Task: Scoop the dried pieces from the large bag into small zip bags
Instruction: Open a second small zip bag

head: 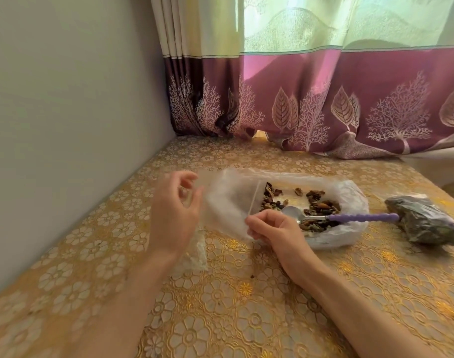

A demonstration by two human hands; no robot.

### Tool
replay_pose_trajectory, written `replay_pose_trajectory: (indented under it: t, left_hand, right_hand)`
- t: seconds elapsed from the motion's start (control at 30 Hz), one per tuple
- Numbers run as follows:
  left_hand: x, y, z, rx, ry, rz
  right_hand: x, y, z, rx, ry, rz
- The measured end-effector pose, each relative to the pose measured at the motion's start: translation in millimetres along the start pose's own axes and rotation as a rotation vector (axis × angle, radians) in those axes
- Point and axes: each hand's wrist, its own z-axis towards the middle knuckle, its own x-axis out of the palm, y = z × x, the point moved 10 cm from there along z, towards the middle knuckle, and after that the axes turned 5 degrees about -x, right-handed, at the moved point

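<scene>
- Head view: both hands work an empty small zip bag (228, 202), clear and limp, held up just in front of the large bag (344, 228) that lies open on the worktop (220, 319).
- Left hand (173, 215) has its fingers curled, thumb and fingertips pinching the small bag's far top corner; motion blur hides the exact contact.
- Right hand (275, 229) pinches the near end of the zip strip between thumb and forefinger, the other fingers curled under.
- Dried pieces (321, 205) lie scattered in the large bag's mouth, with a spoon (331, 215) resting on them, its purple handle pointing right.
- Filled small bag (424, 220) lies well to the right, and a crumpled stack of clear bags (194, 254) sits under the left wrist.
- Handling, as I judge it: the film is thin, slippery and floppy, so the stiffer zip strip is the place to hold; the pieces look light and brittle.
- Writing: no label or brand can be read anywhere.
</scene>
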Motion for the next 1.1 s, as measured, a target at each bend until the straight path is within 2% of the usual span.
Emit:
replay_pose_trajectory:
  t: [0.1, 0.17, 0.33, 0.47, 0.7, 0.87, 1.0, 1.1]
  left_hand:
    - [40, -18, -19, 0.015, 0.308, -0.118]
    - [55, -21, -27, 0.012, 0.391, -0.109]
    - [59, -10, -27, -0.061, 0.432, -0.114]
    - [62, -2, -26, -0.15, 0.511, -0.211]
    - [65, 7, -28, -0.241, 0.612, -0.323]
    - [73, 3, -37, -0.229, 0.666, -0.311]
    - [70, 2, -33, -0.224, 0.612, -0.257]
    - [75, 6, -37, -0.224, 0.662, -0.143]
  right_hand:
    - [3, 4, -1, -0.05, 0.012, -0.109]
    - [7, 6, -2, -0.082, 0.033, -0.173]
    - [16, 11, -5, -0.128, 0.073, -0.244]
    - [17, 11, -6, -0.135, 0.088, -0.26]
    - [24, 16, -8, -0.121, 0.215, -0.079]
    - [36, 14, -5, -0.071, 0.34, -0.288]
    - [40, 32, 2, -0.191, 0.37, -0.454]
    - [42, 42, 9, -0.266, 0.359, -0.506]
